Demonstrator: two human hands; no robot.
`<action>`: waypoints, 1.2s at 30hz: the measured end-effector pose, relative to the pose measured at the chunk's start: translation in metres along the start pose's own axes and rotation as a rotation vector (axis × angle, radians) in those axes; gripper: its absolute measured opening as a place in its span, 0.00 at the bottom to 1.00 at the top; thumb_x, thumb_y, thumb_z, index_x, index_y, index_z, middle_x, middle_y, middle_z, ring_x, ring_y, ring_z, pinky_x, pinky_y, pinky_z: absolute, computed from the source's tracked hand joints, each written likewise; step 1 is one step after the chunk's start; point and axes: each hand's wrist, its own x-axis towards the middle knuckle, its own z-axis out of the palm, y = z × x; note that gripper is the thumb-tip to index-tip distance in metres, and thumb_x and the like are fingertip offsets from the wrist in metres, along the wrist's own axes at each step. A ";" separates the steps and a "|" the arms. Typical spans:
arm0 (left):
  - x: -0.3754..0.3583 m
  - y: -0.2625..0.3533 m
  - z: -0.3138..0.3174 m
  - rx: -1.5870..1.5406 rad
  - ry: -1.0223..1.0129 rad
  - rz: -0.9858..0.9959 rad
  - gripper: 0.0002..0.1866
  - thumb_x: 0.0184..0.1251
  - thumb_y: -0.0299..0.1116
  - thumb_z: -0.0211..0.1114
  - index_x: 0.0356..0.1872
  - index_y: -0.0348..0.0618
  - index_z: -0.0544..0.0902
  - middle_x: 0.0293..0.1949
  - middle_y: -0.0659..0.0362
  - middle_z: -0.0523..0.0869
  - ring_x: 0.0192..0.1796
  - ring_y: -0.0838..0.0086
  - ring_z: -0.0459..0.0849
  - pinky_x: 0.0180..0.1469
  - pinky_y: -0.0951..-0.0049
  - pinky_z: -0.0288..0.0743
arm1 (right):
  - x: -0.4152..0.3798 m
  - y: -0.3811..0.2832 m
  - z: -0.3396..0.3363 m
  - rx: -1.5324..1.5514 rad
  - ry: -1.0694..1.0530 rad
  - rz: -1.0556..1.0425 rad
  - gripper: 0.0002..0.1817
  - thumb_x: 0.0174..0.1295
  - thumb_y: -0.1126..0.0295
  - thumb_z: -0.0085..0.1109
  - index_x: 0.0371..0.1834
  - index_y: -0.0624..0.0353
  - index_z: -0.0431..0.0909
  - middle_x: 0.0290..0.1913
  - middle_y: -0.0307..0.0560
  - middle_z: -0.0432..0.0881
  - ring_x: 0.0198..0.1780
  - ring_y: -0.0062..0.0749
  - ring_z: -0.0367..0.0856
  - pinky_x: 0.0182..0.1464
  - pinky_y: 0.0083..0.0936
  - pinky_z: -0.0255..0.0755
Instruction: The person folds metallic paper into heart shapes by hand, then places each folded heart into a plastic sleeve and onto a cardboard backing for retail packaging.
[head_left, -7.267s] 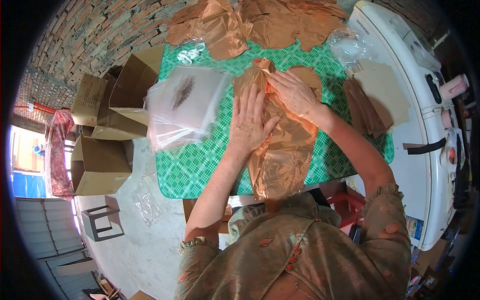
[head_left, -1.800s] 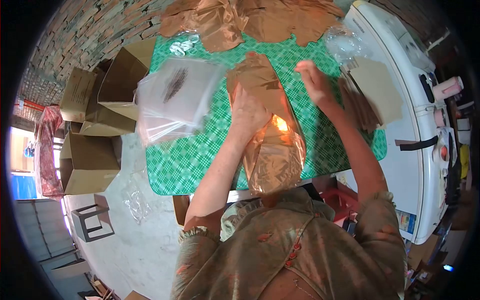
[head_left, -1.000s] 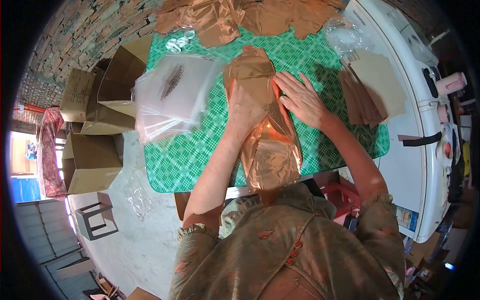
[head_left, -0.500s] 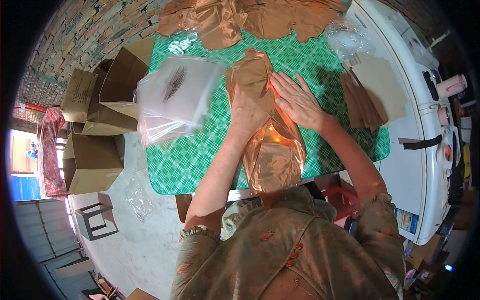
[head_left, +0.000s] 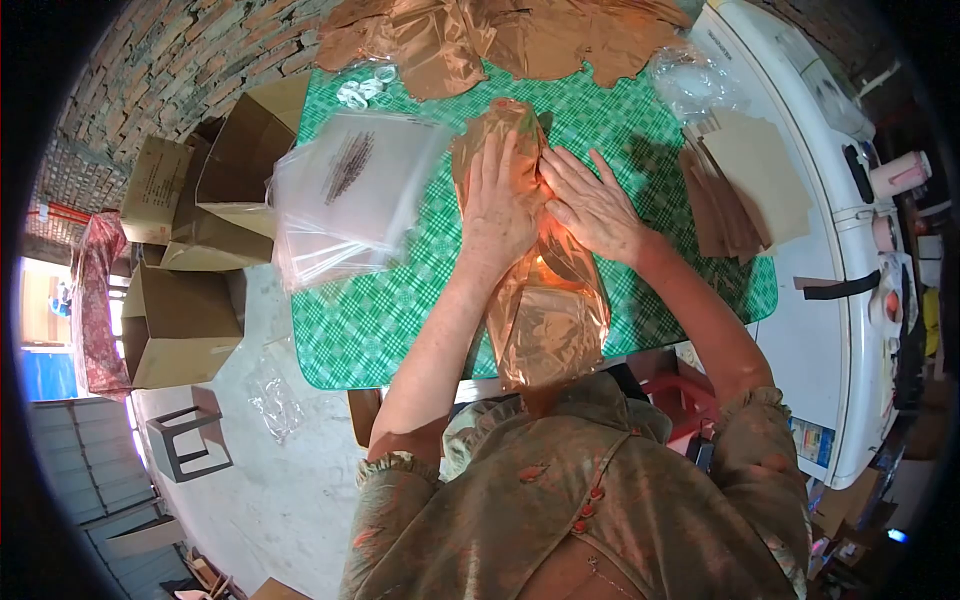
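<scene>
From the head camera, both hands lie flat on a long copper-coloured foil sheet (head_left: 545, 300) that stretches down the middle of the desk (head_left: 380, 330), from near its far half to the near edge, where the foil hangs over towards the person's chest. The left hand (head_left: 497, 205) presses on the upper part of the foil, its fingers (head_left: 500, 155) straight, close together and pointing away from the body. The right hand (head_left: 592, 205) rests just beside it, touching the foil's right edge, with its fingers (head_left: 562, 172) spread apart and aimed towards the left hand. Neither hand grips anything; both palms bear down on the foil.

Left of the foil lies a stack of clear plastic bags (head_left: 345, 195), partly overhanging the desk's left side. At the far end of the desk sits a heap of more copper foil pieces (head_left: 500, 40). To the right lies a pile of brown card sheets (head_left: 745, 185). Open cardboard boxes (head_left: 215, 200) stand on the floor to the left.
</scene>
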 end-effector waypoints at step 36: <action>0.016 -0.023 -0.006 0.140 -0.173 0.240 0.30 0.85 0.45 0.55 0.80 0.41 0.71 0.82 0.48 0.70 0.85 0.53 0.64 0.86 0.49 0.54 | 0.003 -0.002 0.001 -0.038 0.000 -0.009 0.36 0.84 0.50 0.40 0.87 0.59 0.59 0.89 0.47 0.58 0.91 0.38 0.47 0.89 0.52 0.31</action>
